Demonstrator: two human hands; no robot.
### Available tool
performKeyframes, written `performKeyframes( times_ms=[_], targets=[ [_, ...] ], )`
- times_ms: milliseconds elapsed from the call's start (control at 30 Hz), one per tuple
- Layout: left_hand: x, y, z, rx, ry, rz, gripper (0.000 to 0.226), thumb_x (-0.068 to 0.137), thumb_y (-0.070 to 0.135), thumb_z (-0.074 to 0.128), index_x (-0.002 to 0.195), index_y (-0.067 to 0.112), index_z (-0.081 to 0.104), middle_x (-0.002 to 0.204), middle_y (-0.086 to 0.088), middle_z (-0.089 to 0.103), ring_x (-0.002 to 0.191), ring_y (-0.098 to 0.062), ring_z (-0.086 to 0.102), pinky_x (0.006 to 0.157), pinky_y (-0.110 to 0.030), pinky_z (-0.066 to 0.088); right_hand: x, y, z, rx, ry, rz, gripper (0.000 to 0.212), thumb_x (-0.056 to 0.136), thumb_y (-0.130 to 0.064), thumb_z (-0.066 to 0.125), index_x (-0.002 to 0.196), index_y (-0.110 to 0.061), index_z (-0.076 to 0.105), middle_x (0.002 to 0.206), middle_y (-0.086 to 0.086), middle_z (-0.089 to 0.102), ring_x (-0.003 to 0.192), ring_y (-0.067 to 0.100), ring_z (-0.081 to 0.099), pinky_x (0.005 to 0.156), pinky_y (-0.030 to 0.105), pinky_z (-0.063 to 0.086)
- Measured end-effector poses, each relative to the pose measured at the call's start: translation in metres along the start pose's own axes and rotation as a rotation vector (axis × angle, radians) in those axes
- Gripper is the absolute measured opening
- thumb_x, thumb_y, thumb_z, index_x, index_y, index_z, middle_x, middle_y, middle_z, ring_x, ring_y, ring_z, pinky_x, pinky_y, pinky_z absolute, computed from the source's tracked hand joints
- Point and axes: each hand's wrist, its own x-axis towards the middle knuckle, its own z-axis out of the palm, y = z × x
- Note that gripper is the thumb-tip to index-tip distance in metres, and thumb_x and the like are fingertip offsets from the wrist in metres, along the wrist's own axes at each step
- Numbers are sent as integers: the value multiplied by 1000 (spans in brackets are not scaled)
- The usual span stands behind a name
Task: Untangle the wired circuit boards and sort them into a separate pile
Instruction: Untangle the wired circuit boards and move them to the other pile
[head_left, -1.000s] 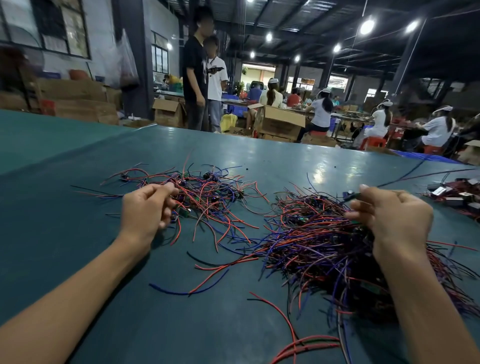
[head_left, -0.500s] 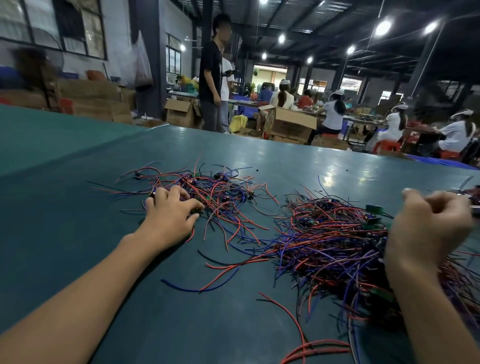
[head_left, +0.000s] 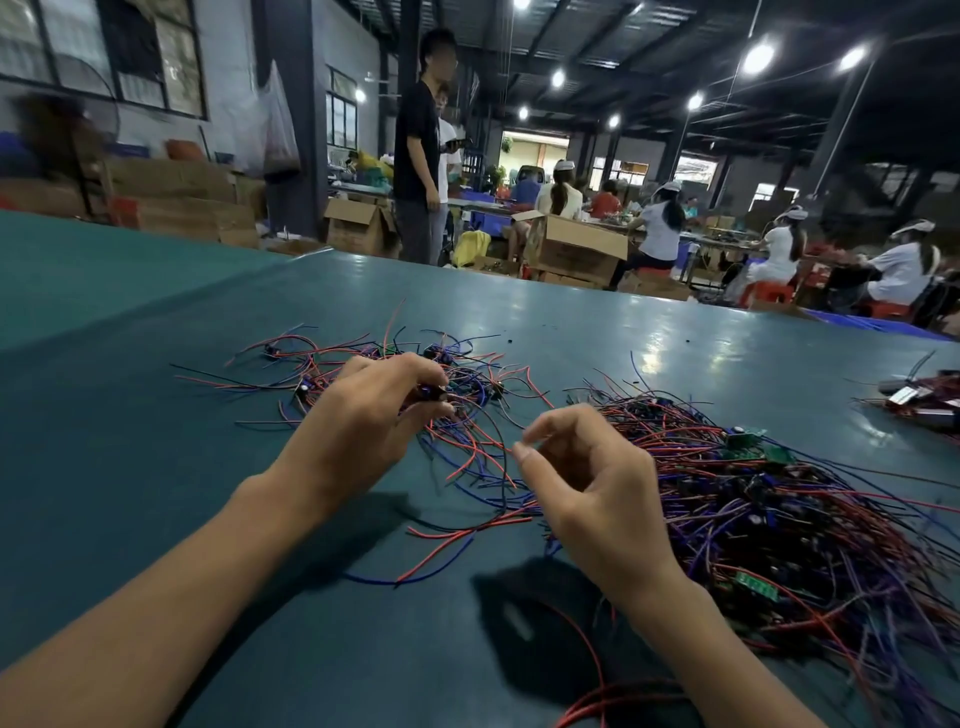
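Two heaps of red, blue and black wired circuit boards lie on the teal table (head_left: 156, 467). The smaller, looser heap (head_left: 483, 384) is at centre left. The big tangled heap (head_left: 779, 509) is at the right, with green boards (head_left: 748, 440) showing in it. My left hand (head_left: 358, 436) hovers over the smaller heap, and its curled fingers hold a small dark board (head_left: 434, 392) with wires trailing from it. My right hand (head_left: 587, 488) hangs between the two heaps with fingers loosely curled. I see nothing between its thumb and forefinger.
Another cluster of parts (head_left: 919, 400) sits at the table's right edge. Loose red wires (head_left: 623, 696) curl at the near edge. Beyond the far edge stand two people (head_left: 421, 150), cardboard boxes (head_left: 571, 249) and seated workers.
My right hand left the big heap and swung left to the middle. My left hand lifted off the smaller heap and now holds a board; the view tilted and moved closer.
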Motion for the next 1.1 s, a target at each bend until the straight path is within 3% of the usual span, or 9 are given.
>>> performKeyframes(
  times_ms=[67,267,467,633,700,800,867,967,1100],
  targets=[
    [-2,13,2,-147,52,-21,28,88,20,80,109,8,65,97,1,70,83,-15,66,79,-36,55,0,-2,2,101,-70,133,2,90,-20,75,88,-19,76,63,2,66,50,14,56,47,26,44],
    [-2,42,15,-348,169,-8,19,86,10,81,97,1,68,102,-3,69,91,-16,69,83,-26,55,7,-9,6,574,-136,499,34,83,-38,74,90,-5,79,76,10,67,57,19,58,41,26,44],
    [-2,40,15,-330,120,26,22,84,12,84,94,2,66,99,-3,68,90,-16,66,78,-25,52,11,-11,2,770,-96,561,32,71,-30,79,92,-6,80,71,7,65,58,17,60,45,25,46],
    [-5,10,13,-8,-86,-24,38,90,34,72,119,11,63,105,-2,65,90,-22,63,83,-38,49,28,-13,-9,622,-17,501,18,89,-17,71,89,0,76,78,13,72,67,20,68,52,26,53],
    [-7,-4,11,214,-155,-204,46,90,36,63,130,13,59,115,-6,64,102,-31,59,86,-48,47,57,-9,-27,570,52,572,17,94,-15,67,92,1,72,80,11,72,69,19,69,54,27,55],
    [-16,-30,6,500,-372,-679,52,97,42,56,141,15,49,136,-15,50,121,-39,44,98,-52,40,111,5,-59,386,119,747,14,97,-11,64,98,3,66,79,11,68,62,17,68,51,27,56],
    [-25,-43,1,621,-564,-904,56,99,55,44,137,14,49,139,-17,45,127,-41,38,104,-52,35,137,22,-79,220,91,892,11,100,-6,56,103,4,61,78,13,63,56,18,65,45,26,55],
    [-29,-57,0,668,-665,-907,50,99,58,41,122,18,61,131,-14,53,124,-38,45,101,-49,36,153,54,-100,-64,-9,1085,15,102,2,45,113,10,51,75,19,56,53,24,62,39,32,55],
    [-20,-49,1,595,-595,-828,28,98,45,51,96,22,66,103,-4,65,103,-29,62,88,-44,35,145,63,-104,-303,-87,1150,35,98,-2,57,128,10,43,80,24,64,83,35,70,66,43,60]
  ],
)
